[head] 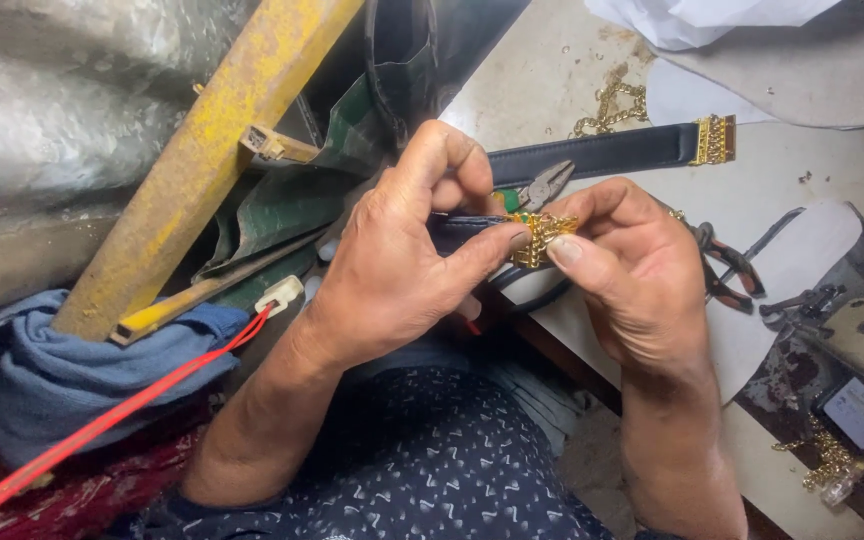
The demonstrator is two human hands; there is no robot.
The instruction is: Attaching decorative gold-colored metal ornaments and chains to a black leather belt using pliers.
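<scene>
the left thumb [497, 245] and the right thumb [577, 252] meet at the middle of the frame, both pinched narrow on a small gold clasp [542, 238] with a chain-like edge. the left hand [402, 250] curls its forefinger over the top of the clasp, the other fingers folded in behind; the right hand [637, 265] grips the same piece from the right side, its fingers wrapped under it. the clasp sits on the near end of a dark blue strap [602, 152], which runs up and to the right across the table [812, 200] and ends in a second gold clasp [714, 140] at the upper right.

just behind the fingers, a pair of pliers [544, 186] pokes up with its grey nose pointing to the upper right; i cannot tell which hand holds it, if either. a loose gold chain [612, 108] lies on the table above the strap. another pair of pliers with red-brown handles [727, 265] lies just right of the right hand.

further out, a yellow painted bar [212, 150] slants across the upper left, with a blue cloth [62, 370] bunched under its lower end and a red cord [122, 410] running down to the lower left corner. at the lower right edge, more gold chain [832, 455] lies beside a dark machine part. the person's dark dotted clothing [422, 460] fills the bottom middle.
</scene>
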